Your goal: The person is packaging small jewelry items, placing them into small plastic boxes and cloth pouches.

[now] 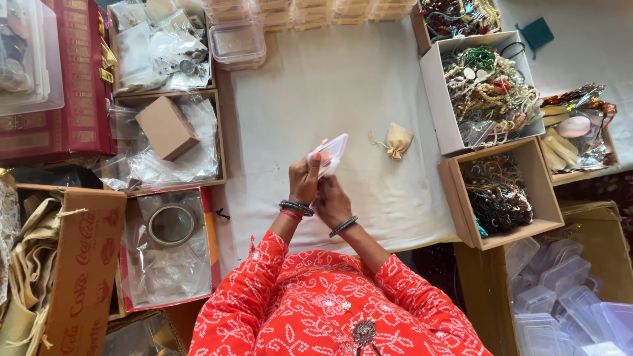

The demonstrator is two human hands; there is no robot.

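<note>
We see both hands raised together over the white cloth [330,86] that covers the tabletop, and we take that cloth as our landmark. The left hand [304,179] has its grip closed on a small clear plastic box [330,153], holding it tilted above the cloth's lower middle. The right hand [331,201] sits just below and against the left, its fingers curled toward the box's underside; we cannot tell whether it actually grasps the box or only steadies it.

On the cloth, just to the right of the box, lies a small beige drawstring pouch [397,140]. Off the cloth's right edge stand a white carton of mixed beaded jewellery [432,79] and a brown carton of dark bead strands [455,191]. At the cloth's top edge is a stack of clear lidded boxes [237,45], and past its left edge a brown tray of clear bags with a little cardboard cube [166,127].

In our judgement the risk is in the hold: the box is slick, light and tilted, pinched at one end only. If its lid springs open or the fingers slip, it could drop on the cloth and spill whatever it holds, and small pieces might roll toward the open cartons and be lost among the jewellery.
</note>
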